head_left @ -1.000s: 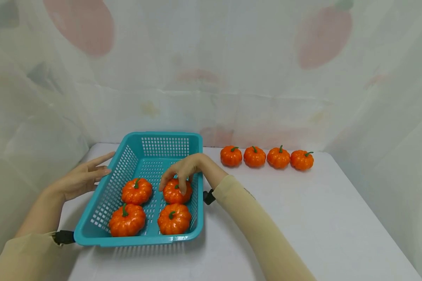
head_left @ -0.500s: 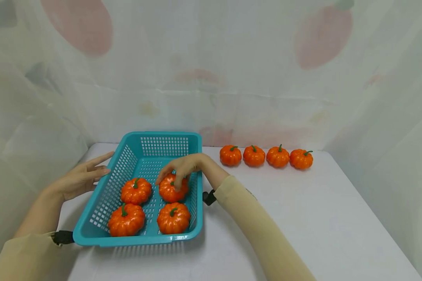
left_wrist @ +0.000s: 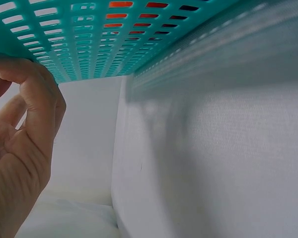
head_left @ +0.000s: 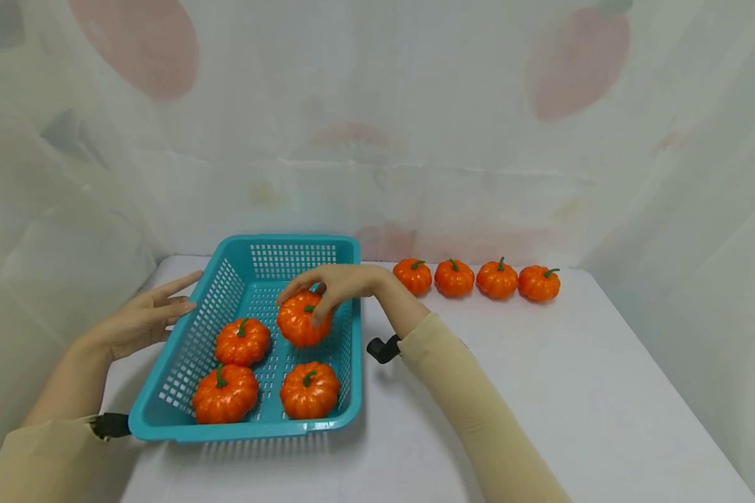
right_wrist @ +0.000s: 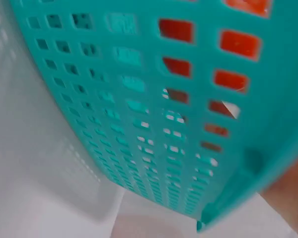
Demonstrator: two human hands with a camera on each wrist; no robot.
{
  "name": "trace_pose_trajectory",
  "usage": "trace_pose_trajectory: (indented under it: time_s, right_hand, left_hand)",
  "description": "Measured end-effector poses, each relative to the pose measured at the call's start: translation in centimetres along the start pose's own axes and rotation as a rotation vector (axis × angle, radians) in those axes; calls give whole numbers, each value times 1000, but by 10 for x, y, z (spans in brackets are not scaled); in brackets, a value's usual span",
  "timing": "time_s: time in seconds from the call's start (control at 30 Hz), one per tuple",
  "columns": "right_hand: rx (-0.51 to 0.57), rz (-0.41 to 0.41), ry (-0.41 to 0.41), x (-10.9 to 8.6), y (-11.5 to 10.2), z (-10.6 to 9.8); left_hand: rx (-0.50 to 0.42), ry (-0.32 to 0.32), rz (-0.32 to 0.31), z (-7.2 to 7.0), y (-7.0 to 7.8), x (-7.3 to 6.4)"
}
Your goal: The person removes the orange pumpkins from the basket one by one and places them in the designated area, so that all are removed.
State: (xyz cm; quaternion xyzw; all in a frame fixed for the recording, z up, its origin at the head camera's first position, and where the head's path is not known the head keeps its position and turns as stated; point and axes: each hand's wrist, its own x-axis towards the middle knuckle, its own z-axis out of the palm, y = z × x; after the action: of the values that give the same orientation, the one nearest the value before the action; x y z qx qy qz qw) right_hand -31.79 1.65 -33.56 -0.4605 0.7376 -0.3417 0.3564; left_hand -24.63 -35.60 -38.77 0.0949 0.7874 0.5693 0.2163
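Observation:
In the head view, my right hand (head_left: 342, 285) reaches over the right side of a turquoise basket (head_left: 245, 433) and holds a small glossy orange pumpkin (head_left: 302, 323) with thumb and fingers spread round it. That pumpkin hangs above the basket floor. My left hand (head_left: 141, 321) touches the basket's left rim from outside, its fingers extended; up close in the left wrist view the left hand (left_wrist: 27, 114) meets the turquoise rim. Inside the basket sit three more pumpkins: two on the left, an upper pumpkin (head_left: 242, 341) and a lower pumpkin (head_left: 225, 395), and a front right pumpkin (head_left: 310, 391).
Several similar pumpkins stand in a row on the white table (head_left: 516, 391) at the back right, among them a leftmost pumpkin (head_left: 413, 276) and a rightmost pumpkin (head_left: 539, 283). A pale printed curtain (head_left: 453, 126) encloses the table at the back and sides.
The right hand has raised the back right pumpkin off the basket floor and carried it a little backward and left. The left hand and the basket stay nearly where they were.

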Motion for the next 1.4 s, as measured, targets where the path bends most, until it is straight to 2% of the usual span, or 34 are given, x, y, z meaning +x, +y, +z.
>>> trace_pose_trajectory:
  time_s: [0.23,0.43,0.63,0.87,1.1,1.2,1.4]
  right_hand:
    - [-6,-73,61,-21,-6,-12]
    - [43,-61,121,-47,-9,-22]
    - [63,-101,176,-75,-5,-33]
    - [98,-14,255,-108,10,-44]
    - [27,61,318,-135,25,-48]
    - [12,120,330,-144,30,-46]
    - [66,252,317,-156,54,-39]
  left_hand:
    - [-2,-4,4,-2,-1,0]
    - [-10,-10,1,-2,1,1]
    - [-21,-13,-1,1,2,0]
    - [-23,-20,6,2,3,0]
    - [-27,-28,18,1,3,0]
    - [-28,-27,21,2,3,-1]
    - [-18,-12,8,3,3,0]
